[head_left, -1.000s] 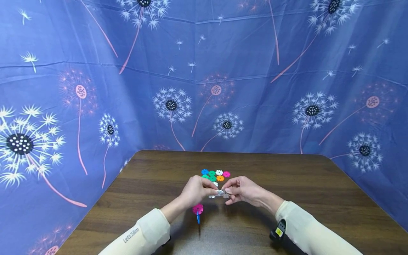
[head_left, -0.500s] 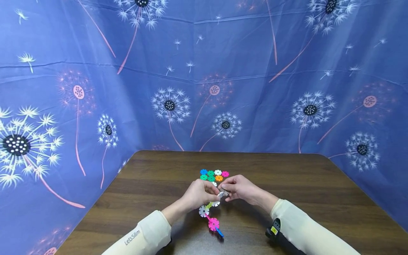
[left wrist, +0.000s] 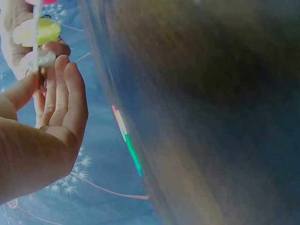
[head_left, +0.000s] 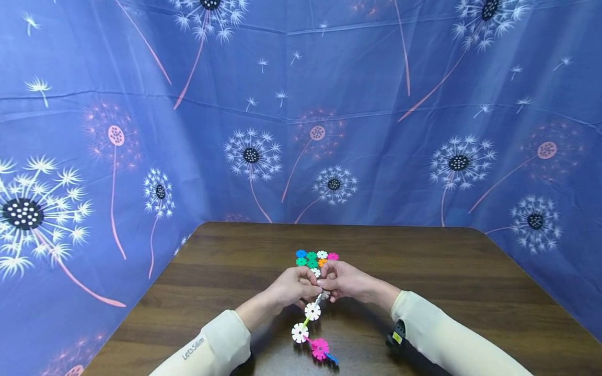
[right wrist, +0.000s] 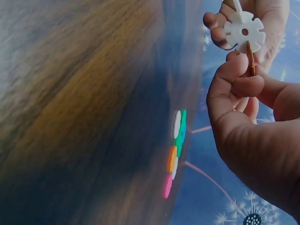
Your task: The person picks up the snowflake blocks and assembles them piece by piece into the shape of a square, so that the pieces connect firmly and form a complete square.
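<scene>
Over the table, a dangling chain of interlocking flower-shaped discs hangs from both hands. Its lower end shows a white disc [head_left: 312, 312], a yellow-green disc [head_left: 306, 321], another white disc [head_left: 300, 332], a pink disc [head_left: 320, 349] and a blue disc [head_left: 332, 359]. My left hand [head_left: 291, 289] pinches a white disc [right wrist: 255, 33] at the upper end. My right hand [head_left: 350, 282] pinches a brownish disc [right wrist: 251, 61], seen edge-on in the right wrist view, against that white disc's rim. Fingers hide much of the joint.
Beyond the hands, several loose discs lie flat on the wooden table [head_left: 423, 261], among them a blue one [head_left: 301, 254], a green one [head_left: 301, 262], a white one [head_left: 322, 255] and a pink one [head_left: 333, 256]. A patterned blue cloth [head_left: 376, 156] hangs behind.
The right hand has moved left, closer to the left hand, with the brownish disc. The chain has swung into fuller view and hangs lower, its pink and blue end now further right.
</scene>
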A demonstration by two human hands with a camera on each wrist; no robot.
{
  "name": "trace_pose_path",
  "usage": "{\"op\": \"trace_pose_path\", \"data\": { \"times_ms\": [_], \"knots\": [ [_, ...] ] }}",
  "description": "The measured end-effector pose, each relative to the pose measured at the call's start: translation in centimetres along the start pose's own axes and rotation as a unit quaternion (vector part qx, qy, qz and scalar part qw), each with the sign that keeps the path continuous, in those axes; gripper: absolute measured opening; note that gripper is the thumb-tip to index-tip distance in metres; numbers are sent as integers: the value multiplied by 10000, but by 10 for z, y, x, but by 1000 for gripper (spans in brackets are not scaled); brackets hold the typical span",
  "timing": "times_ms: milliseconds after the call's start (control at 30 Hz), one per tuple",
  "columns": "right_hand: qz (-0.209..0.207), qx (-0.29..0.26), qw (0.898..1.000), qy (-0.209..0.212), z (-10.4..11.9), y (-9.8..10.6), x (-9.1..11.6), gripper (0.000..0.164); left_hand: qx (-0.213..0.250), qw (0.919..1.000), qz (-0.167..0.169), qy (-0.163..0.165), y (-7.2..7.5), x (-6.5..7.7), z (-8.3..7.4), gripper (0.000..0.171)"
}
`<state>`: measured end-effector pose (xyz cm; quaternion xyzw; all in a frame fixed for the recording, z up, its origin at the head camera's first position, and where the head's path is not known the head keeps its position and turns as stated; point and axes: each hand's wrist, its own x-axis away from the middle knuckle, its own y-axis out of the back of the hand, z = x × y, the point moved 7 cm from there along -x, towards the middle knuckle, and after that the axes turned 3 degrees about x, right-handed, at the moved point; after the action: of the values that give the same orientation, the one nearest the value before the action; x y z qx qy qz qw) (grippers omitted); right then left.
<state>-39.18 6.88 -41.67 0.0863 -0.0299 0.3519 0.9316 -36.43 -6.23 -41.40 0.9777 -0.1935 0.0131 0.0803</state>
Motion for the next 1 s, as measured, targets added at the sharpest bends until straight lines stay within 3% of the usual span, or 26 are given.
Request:
{"op": "trace_pose_path", "data": {
  "times_ms": [233,333,433,533,667,833,933,1000],
  "knots": [
    [-101,153,9996,-196,2,-2,-12,16,311,9994,-19,123,4,1,3,17],
    [-511,555,9971,-82,4,11,-18,16,213,9994,-216,166,11,2,1,17],
    [-1028,1087,9887,89,5,27,-24,17,146,9990,-358,223,18,4,0,18],
    [-1326,1821,9740,231,4,38,-30,22,92,9987,-421,264,23,5,0,19],
    [-1562,2925,9425,418,0,50,-38,28,109,9985,-464,255,25,3,0,17],
    [-1964,4237,8831,448,-4,60,-45,22,146,9987,-420,239,24,2,0,17],
    [-1853,4974,8456,560,-4,56,-48,9,126,9987,-445,224,24,2,-1,16],
    [-1659,5360,8251,666,-4,50,-48,17,126,9986,-473,194,24,1,-1,16]
  ]
}}
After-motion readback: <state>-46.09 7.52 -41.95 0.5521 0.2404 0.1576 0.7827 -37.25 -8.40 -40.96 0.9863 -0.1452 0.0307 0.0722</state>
